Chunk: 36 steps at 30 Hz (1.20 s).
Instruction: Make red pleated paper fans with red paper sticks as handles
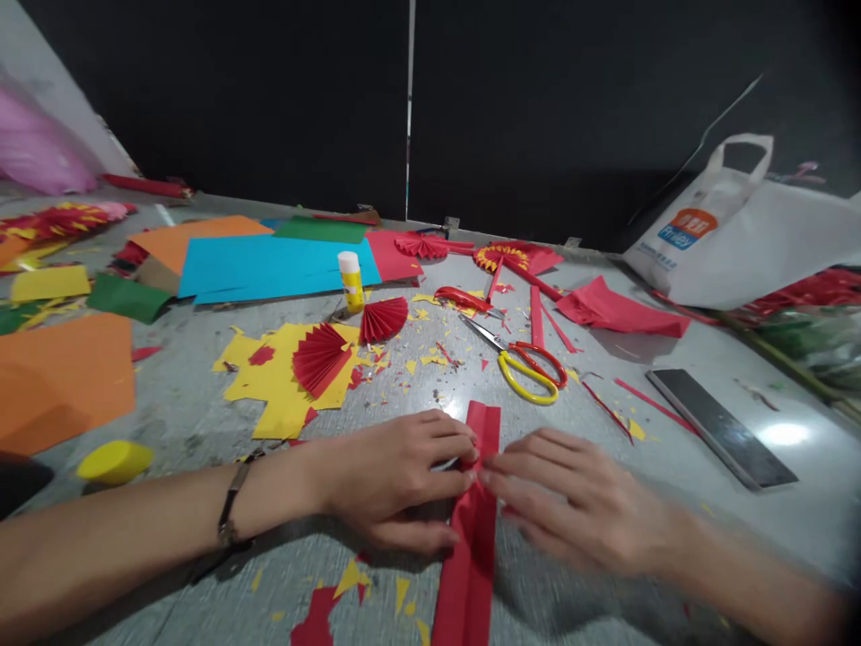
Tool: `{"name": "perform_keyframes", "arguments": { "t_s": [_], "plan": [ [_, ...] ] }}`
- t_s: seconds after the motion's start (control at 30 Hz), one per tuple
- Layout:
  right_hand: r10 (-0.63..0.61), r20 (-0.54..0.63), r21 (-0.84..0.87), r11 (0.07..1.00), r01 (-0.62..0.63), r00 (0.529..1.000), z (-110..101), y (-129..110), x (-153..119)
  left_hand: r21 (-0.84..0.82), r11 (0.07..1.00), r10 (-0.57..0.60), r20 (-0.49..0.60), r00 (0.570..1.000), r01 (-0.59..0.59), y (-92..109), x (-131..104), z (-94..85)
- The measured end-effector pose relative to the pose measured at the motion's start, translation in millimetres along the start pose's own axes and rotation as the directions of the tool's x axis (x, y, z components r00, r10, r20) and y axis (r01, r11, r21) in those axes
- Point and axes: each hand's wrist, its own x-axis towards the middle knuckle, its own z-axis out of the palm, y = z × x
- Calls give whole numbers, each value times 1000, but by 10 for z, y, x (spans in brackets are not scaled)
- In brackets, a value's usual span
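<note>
A long folded red paper strip [479,547] runs lengthwise along the table in front of me, creased down its middle. My left hand [410,475] comes from the left, its fingertips gripping the strip and its thumb at the strip's left edge. From the right, my right hand [578,498], slightly blurred, pinches at the strip's fold with its fingertips close to those of the left. Beyond them lie scissors [528,363] with one yellow and one red handle, blades apart. A pleated red paper fan [321,359] rests on yellow paper [248,381].
A glue stick [351,283] stands upright beside a smaller red fan [383,320]. Its likely yellow cap [116,461] lies near my left forearm. A phone [723,426] is at right, below a white plastic bag [740,224]. Blue card [275,267] and paper scraps cover the table.
</note>
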Motion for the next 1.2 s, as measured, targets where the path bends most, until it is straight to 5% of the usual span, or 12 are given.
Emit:
{"name": "perform_keyframes", "arguments": {
  "t_s": [0.2, 0.4, 0.63, 0.8, 0.93, 1.03, 1.2],
  "plan": [
    [11, 162, -314, 949, 41, 987, 125, 478, 961, -30, 999, 38, 157, 987, -33, -16, -44, -15],
    [239, 405, -562, 826, 34, 882, 562, 953, 2049, -43, 994, 102, 171, 980, -96, -52, -35, 12],
    [272, 379, -562, 827, -13, 884, 849, 1156, 2429, -52, 994, 101, 168, 981, -93, -64, -23, 24],
    [343, 257, -586, 799, -137, 903, 611, 1225, 2112, -67, 994, 96, 183, 978, -85, -64, -31, 17],
    [425, 88, -615, 734, -287, 901, 270, 1151, 1309, -83, 994, 89, 179, 980, -75, -65, -28, 14],
    [165, -79, -535, 825, -182, 983, 112, 938, 546, -100, 993, 77, 181, 980, -59, -61, -17, 4],
    [-77, -12, -381, 922, 66, 997, 95, 517, -283, -129, 991, 49, 186, 981, -26, -52, 4, -12]
  ]
}}
